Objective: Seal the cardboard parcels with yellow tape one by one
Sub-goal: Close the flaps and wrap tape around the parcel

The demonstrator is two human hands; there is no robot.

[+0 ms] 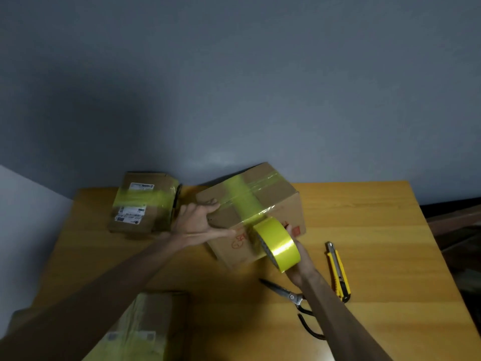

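A brown cardboard parcel (276, 201) lies mid-table with a yellow tape strip (242, 196) running over its top and down its near side. My left hand (200, 220) rests flat on the parcel's left corner, fingers straight along the top edge and front face. My right hand (299, 264) grips the yellow tape roll (277, 243) against the parcel's front face; the strip still joins the roll. Red marks show on that face.
A smaller taped parcel (140, 204) with white labels lies at the back left. Another taped parcel (140, 327) sits at the near left edge. Scissors (289, 295) and a yellow utility knife (338, 272) lie on the wooden table (377, 230) to the right.
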